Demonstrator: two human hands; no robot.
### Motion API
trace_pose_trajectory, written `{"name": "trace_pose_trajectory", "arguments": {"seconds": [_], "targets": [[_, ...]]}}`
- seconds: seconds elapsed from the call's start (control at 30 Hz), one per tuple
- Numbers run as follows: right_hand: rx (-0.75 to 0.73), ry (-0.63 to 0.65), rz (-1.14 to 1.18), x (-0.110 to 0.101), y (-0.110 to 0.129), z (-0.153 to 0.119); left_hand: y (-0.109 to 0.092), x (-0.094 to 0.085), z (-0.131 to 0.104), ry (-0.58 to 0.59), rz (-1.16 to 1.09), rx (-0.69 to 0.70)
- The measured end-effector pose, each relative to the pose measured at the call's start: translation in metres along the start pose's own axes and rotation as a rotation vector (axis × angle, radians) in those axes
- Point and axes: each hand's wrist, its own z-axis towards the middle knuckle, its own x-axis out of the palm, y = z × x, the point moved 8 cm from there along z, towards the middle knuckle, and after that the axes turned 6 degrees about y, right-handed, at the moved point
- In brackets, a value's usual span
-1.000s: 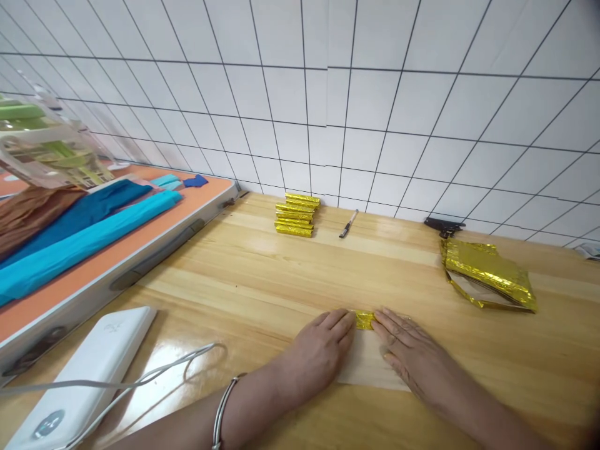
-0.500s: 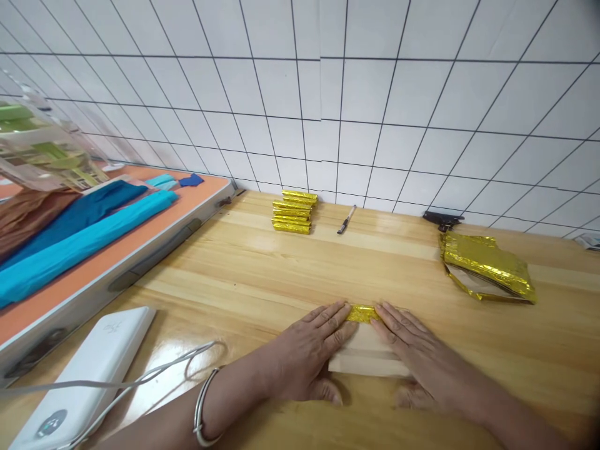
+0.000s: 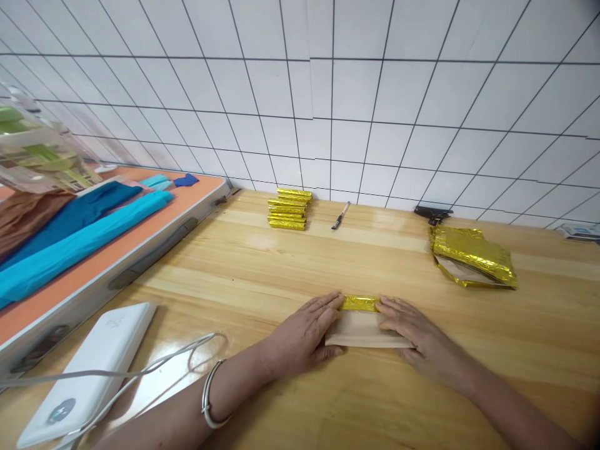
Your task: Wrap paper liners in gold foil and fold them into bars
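Note:
A sheet of gold foil paper (image 3: 360,327) lies on the wooden table in front of me, plain tan side up. Along its far side runs a folded gold strip. My left hand (image 3: 319,326) grips the left end, fingers over the strip's end and thumb at the near edge. At the right end, my right hand (image 3: 407,326) has slightly bent fingers on the paper, with its thumb low by the near corner. Both hands hide the paper's ends. The near edge looks slightly raised.
Folded gold strips (image 3: 288,210) lie near the wall, beside a pen (image 3: 340,215). Gold foil sheets (image 3: 478,253) are stacked at the right, by a black clip-like object (image 3: 434,214). A white power bank (image 3: 89,375) with a cable sits at left. Rolled blue cloth (image 3: 89,240) lies on an orange surface.
My thumbs have come in from below to the paper's near edge, and my fingers are more bent. The near part of the sheet looks shorter. The view has shifted slightly.

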Motion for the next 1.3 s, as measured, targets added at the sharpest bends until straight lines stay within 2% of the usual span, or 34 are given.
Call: {"name": "trace_pose_trajectory", "arguments": {"seconds": [0.27,0.53,0.67,0.8,0.97,1.3], "targets": [[0.086,-0.08,0.077,0.0,-0.003,-0.006,-0.004,-0.009,0.001,-0.017,-0.076,-0.058],[0.224,-0.319,0.354,-0.003,-0.018,-0.007,0.005,-0.016,0.001,-0.126,-0.169,-0.208],[0.243,-0.379,0.315,-0.004,-0.019,-0.003,0.013,-0.014,0.002,-0.231,-0.185,-0.295],[0.272,-0.428,0.223,-0.008,-0.018,0.002,0.014,-0.013,0.004,-0.255,-0.156,-0.324],[0.277,-0.444,0.143,-0.011,-0.017,0.005,0.018,-0.014,0.011,-0.23,-0.075,-0.373],[0.31,-0.384,0.039,-0.005,-0.021,0.007,0.02,-0.007,0.017,-0.19,0.088,-0.414]]}}
